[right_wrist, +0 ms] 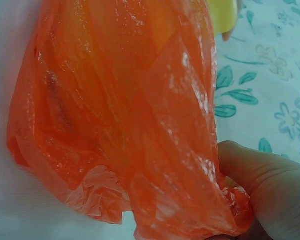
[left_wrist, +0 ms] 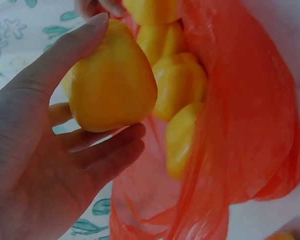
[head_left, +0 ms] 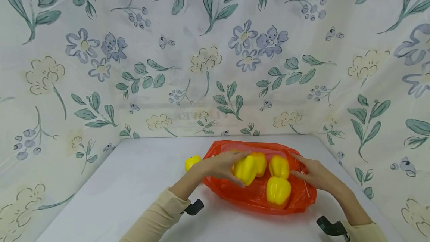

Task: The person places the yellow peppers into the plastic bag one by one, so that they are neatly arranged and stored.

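Observation:
My left hand grips a yellow bell pepper between thumb and fingers, above an opened red plastic bag. In the left wrist view the thumb lies over the top of this bell pepper, with the fingers curled beneath it. More yellow bell peppers sit in the bag, some partly covered by its film. At the bag's right edge is my right hand. The right wrist view shows this hand pinching the crumpled rim of the bag with the thumb; its other fingers are mostly hidden.
One loose yellow bell pepper lies on the white table, just left of the bag and partly behind my left forearm. A floral cloth hangs behind the table and along its sides.

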Demonstrator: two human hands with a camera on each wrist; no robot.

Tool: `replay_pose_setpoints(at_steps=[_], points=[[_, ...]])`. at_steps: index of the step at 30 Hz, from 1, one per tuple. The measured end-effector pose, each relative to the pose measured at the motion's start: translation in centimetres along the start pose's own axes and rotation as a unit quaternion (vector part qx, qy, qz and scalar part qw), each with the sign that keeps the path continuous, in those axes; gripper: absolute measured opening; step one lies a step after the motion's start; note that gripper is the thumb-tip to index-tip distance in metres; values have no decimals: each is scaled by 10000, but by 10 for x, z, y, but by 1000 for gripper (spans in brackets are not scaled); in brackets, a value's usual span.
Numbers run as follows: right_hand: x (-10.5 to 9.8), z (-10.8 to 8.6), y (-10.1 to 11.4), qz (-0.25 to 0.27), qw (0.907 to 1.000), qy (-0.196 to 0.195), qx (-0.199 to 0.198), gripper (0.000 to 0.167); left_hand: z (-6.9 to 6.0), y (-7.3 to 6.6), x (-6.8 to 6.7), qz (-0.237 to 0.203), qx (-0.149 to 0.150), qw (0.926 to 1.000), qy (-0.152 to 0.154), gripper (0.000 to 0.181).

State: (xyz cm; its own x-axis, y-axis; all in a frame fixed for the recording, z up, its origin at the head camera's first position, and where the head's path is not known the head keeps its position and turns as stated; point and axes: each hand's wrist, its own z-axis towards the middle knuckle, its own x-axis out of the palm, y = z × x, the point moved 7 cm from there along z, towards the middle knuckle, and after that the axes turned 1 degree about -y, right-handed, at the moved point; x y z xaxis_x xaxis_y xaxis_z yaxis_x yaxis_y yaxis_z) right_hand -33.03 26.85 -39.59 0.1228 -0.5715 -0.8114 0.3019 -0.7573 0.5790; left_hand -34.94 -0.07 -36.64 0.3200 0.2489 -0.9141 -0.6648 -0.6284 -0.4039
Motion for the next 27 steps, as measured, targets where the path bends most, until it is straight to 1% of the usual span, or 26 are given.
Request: replay_pose_setpoints(at_steps=[4,8,13,16,21,27], points=[[0,0,0,39,10000,10,-50,69,5,-2,14,98,-43,9997,230,97],[0,0,0,72,10000,3,-65,69,10,-1,26,129,-116,9993,342,96],[-1,-1,1,76,9999,1,-108,69,14,-1,38,229,-70,9987,455,95],[-1,-1,1,47,9999,-16,-121,68,16,-1,44,330,4,9982,503,94],[-1,-1,0,8,10000,-34,-92,69,21,0,52,475,11,9976,507,94],[-1,0,0,-56,10000,-67,-16,70,26,-2,56,672,33,9965,492,94]])
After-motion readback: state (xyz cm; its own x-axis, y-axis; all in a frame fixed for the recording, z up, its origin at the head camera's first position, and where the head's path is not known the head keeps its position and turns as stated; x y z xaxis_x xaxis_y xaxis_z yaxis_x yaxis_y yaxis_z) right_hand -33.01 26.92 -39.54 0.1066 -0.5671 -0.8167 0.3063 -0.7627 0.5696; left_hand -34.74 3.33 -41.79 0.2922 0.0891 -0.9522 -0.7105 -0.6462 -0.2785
